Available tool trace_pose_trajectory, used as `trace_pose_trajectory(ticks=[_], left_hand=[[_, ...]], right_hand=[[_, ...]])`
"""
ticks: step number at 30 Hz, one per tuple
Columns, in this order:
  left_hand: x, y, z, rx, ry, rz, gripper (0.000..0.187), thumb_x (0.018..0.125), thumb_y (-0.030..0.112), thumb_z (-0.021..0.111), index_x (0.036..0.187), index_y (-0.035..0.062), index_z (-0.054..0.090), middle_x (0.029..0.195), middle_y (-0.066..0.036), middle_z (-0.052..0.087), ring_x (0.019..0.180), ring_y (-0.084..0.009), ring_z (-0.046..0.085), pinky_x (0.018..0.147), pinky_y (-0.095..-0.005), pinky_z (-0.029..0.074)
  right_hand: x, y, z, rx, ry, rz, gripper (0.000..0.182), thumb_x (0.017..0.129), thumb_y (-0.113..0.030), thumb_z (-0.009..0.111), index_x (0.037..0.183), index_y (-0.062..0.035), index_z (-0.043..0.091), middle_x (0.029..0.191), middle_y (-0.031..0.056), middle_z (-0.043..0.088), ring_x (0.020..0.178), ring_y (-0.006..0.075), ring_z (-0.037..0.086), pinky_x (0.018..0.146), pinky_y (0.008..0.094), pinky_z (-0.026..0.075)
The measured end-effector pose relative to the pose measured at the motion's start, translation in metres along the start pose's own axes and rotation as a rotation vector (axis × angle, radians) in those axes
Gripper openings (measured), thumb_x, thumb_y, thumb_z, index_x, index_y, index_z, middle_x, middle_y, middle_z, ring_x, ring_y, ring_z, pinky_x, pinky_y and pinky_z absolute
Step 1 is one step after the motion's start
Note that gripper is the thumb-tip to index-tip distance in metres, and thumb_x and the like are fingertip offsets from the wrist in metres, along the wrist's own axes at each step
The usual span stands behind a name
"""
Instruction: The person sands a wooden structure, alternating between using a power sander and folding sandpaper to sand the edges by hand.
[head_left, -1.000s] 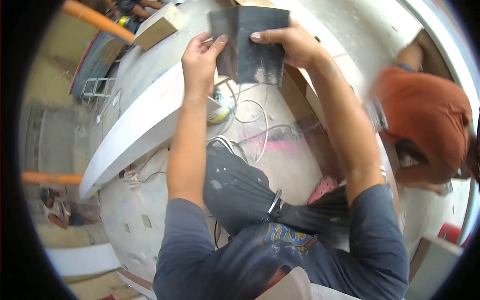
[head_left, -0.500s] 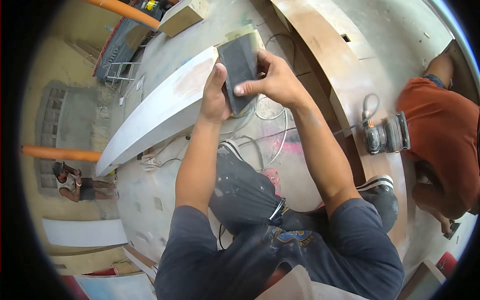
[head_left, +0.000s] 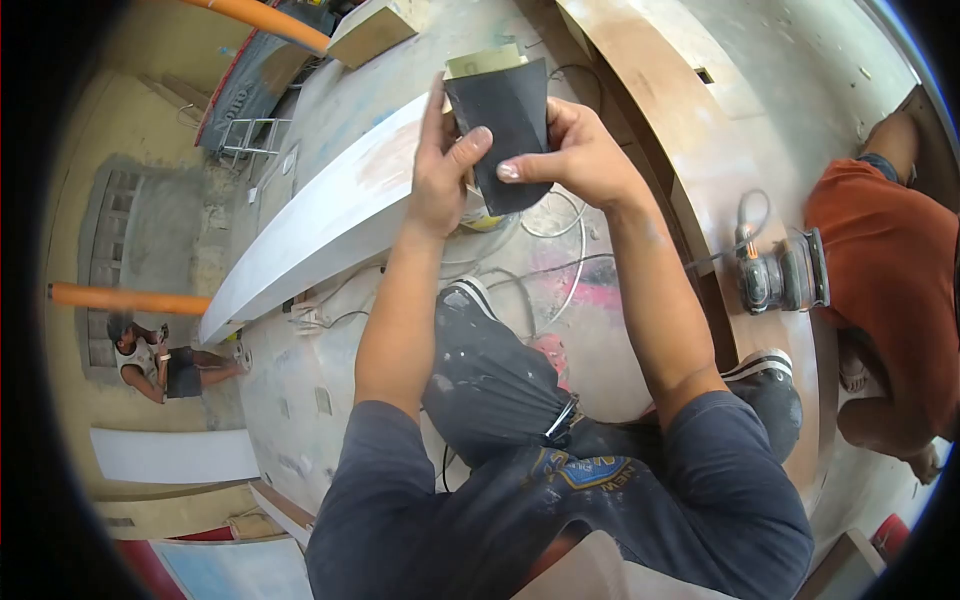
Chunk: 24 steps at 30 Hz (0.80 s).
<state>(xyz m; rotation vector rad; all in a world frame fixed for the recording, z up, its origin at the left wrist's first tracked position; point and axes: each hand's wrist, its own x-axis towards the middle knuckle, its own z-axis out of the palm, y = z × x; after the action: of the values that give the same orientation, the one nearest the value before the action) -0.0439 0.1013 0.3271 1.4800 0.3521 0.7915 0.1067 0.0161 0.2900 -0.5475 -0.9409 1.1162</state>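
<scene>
A dark grey sheet of sandpaper [head_left: 505, 120] lies over a pale yellow-green block [head_left: 483, 62], whose end sticks out at the top. My left hand [head_left: 443, 175] grips its left edge, with the thumb on the front face. From the right, my right hand [head_left: 590, 160] holds the other edge, its thumb pressed on the lower part of the sheet. The fingers behind the sheet are partly hidden. Just behind and left of my hands stands a long curved white panel [head_left: 320, 225]. Beneath the sheet, part of a yellowish container [head_left: 485, 222] shows.
An orange-and-grey power sander [head_left: 775, 270] rests on a long wooden piece [head_left: 690, 150] at my right. Beyond it a person in orange [head_left: 880, 270] bends down. Cables [head_left: 580, 270] trail over the floor. Another person [head_left: 160, 360] stands far left, near an orange pipe [head_left: 130, 297].
The sandpaper and block have moved slightly right and tipped, and more of the sheet's face shows. My left thumb now lies across the sheet. The person at right has shifted their hand.
</scene>
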Motion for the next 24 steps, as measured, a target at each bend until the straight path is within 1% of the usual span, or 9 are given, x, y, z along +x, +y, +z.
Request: trace_pose_trajectory(ticks=[2, 4, 7, 8, 11, 12, 15, 18, 24], left_hand=[[-0.005, -0.001, -0.004, -0.057, -0.089, -0.023, 0.068, 0.091, 0.025, 0.066, 0.143, -0.0016, 0.032, 0.127, -0.012, 0.052, 0.116, -0.0207, 0.053, 0.099, -0.0339, 0.043], [-0.009, 0.000, -0.005, -0.147, -0.096, -0.062, 0.063, 0.092, 0.024, 0.067, 0.140, -0.0011, 0.035, 0.126, -0.011, 0.053, 0.114, -0.0200, 0.054, 0.098, -0.0336, 0.045], [-0.008, -0.002, 0.002, -0.164, 0.052, -0.042, 0.051, 0.092, 0.021, 0.067, 0.132, -0.0001, 0.044, 0.121, -0.010, 0.057, 0.109, -0.0184, 0.057, 0.094, -0.0327, 0.048], [-0.008, -0.002, 0.004, -0.150, 0.127, -0.023, 0.046, 0.092, 0.019, 0.067, 0.129, 0.0003, 0.047, 0.118, -0.009, 0.059, 0.106, -0.0178, 0.058, 0.092, -0.0323, 0.049], [-0.005, -0.003, 0.000, -0.142, 0.198, -0.053, 0.036, 0.092, 0.014, 0.067, 0.121, 0.0008, 0.052, 0.111, -0.008, 0.063, 0.099, -0.0163, 0.062, 0.087, -0.0307, 0.051], [-0.004, -0.004, 0.000, -0.147, 0.226, -0.053, 0.035, 0.091, 0.015, 0.068, 0.119, -0.0002, 0.054, 0.109, -0.008, 0.064, 0.097, -0.0155, 0.062, 0.086, -0.0308, 0.052], [-0.005, -0.002, 0.000, -0.058, 0.243, -0.113, 0.031, 0.089, 0.012, 0.071, 0.114, -0.0014, 0.059, 0.106, -0.009, 0.066, 0.093, -0.0151, 0.064, 0.082, -0.0298, 0.053], [-0.008, 0.005, 0.003, 0.127, 0.298, -0.100, 0.027, 0.085, 0.010, 0.074, 0.107, -0.0023, 0.063, 0.100, -0.009, 0.069, 0.086, -0.0151, 0.066, 0.077, -0.0288, 0.055], [-0.006, 0.005, 0.001, 0.061, 0.279, -0.156, 0.027, 0.083, 0.008, 0.076, 0.105, -0.0029, 0.065, 0.098, -0.010, 0.070, 0.084, -0.0147, 0.066, 0.075, -0.0279, 0.055]], right_hand=[[-0.003, -0.002, -0.002, 0.060, -0.073, 0.030, 0.035, 0.074, 0.001, 0.078, 0.106, 0.0016, 0.063, 0.099, 0.0074, 0.070, 0.088, 0.0117, 0.065, 0.081, 0.0280, 0.053], [-0.002, 0.001, 0.000, 0.095, -0.096, 0.053, 0.033, 0.077, -0.002, 0.078, 0.106, 0.0008, 0.063, 0.100, 0.0068, 0.069, 0.089, 0.0110, 0.064, 0.082, 0.0270, 0.052], [0.005, 0.007, 0.012, 0.063, 0.144, 0.044, 0.035, 0.075, -0.006, 0.081, 0.104, 0.0005, 0.063, 0.099, 0.0079, 0.069, 0.086, 0.0125, 0.064, 0.079, 0.0275, 0.051], [0.010, 0.014, 0.013, -0.234, 0.304, 0.032, 0.039, 0.073, -0.012, 0.083, 0.104, 0.0017, 0.063, 0.100, 0.0103, 0.070, 0.086, 0.0141, 0.064, 0.077, 0.0276, 0.050], [0.007, 0.027, 0.024, -0.971, 0.713, -0.287, 0.038, 0.073, -0.014, 0.083, 0.101, 0.0030, 0.063, 0.097, 0.0114, 0.070, 0.084, 0.0142, 0.064, 0.075, 0.0282, 0.051], [0.010, 0.025, 0.026, -0.852, 0.767, -0.384, 0.033, 0.077, -0.013, 0.080, 0.100, 0.0037, 0.064, 0.091, 0.0103, 0.071, 0.079, 0.0121, 0.065, 0.071, 0.0269, 0.051], [0.012, 0.026, 0.011, -0.224, 0.498, -0.146, 0.028, 0.078, -0.011, 0.078, 0.098, 0.0032, 0.066, 0.085, 0.0088, 0.072, 0.073, 0.0106, 0.065, 0.065, 0.0253, 0.051], [0.009, 0.016, 0.012, -0.315, 0.488, -0.135, 0.021, 0.085, -0.015, 0.074, 0.093, 0.0029, 0.068, 0.077, 0.0054, 0.070, 0.066, 0.0069, 0.061, 0.059, 0.0231, 0.049], [0.007, 0.014, 0.008, -0.484, 0.571, -0.073, 0.028, 0.090, -0.027, 0.070, 0.088, 0.0009, 0.070, 0.066, -0.0007, 0.063, 0.056, 0.0036, 0.050, 0.052, 0.0228, 0.042]])
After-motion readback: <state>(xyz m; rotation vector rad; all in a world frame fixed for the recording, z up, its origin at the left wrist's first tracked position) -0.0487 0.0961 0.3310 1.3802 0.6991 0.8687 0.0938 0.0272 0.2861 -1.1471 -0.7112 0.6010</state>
